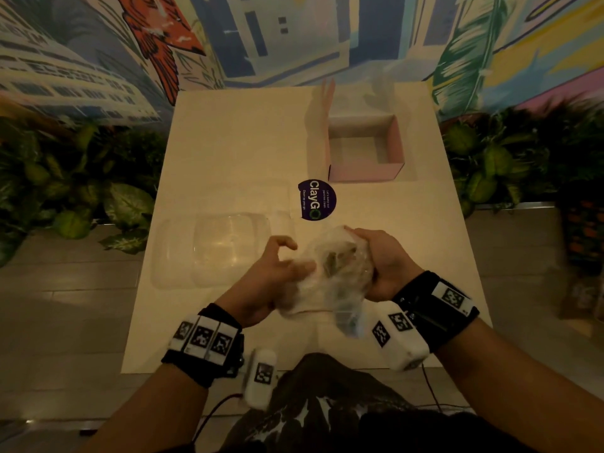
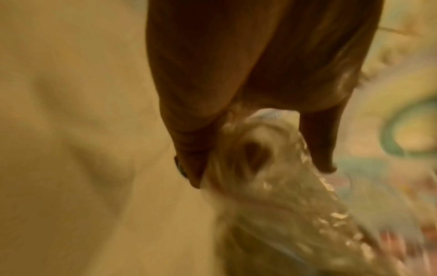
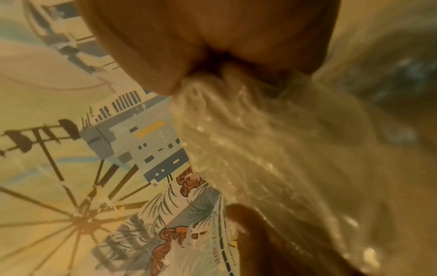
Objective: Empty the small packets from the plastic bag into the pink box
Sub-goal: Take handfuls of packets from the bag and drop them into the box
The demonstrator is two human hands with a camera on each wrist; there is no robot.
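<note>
A crinkled clear plastic bag with small packets dimly showing inside is held above the near middle of the table. My left hand pinches its left side, and in the left wrist view the bag runs out from between thumb and fingers. My right hand grips the right side, bunching the bag in its fist. The pink box stands open and looks empty at the far right of the table, well beyond both hands.
A clear plastic clamshell container lies left of my hands. A round dark sticker sits on the cream table between the hands and the box. Leafy plants flank the table on both sides.
</note>
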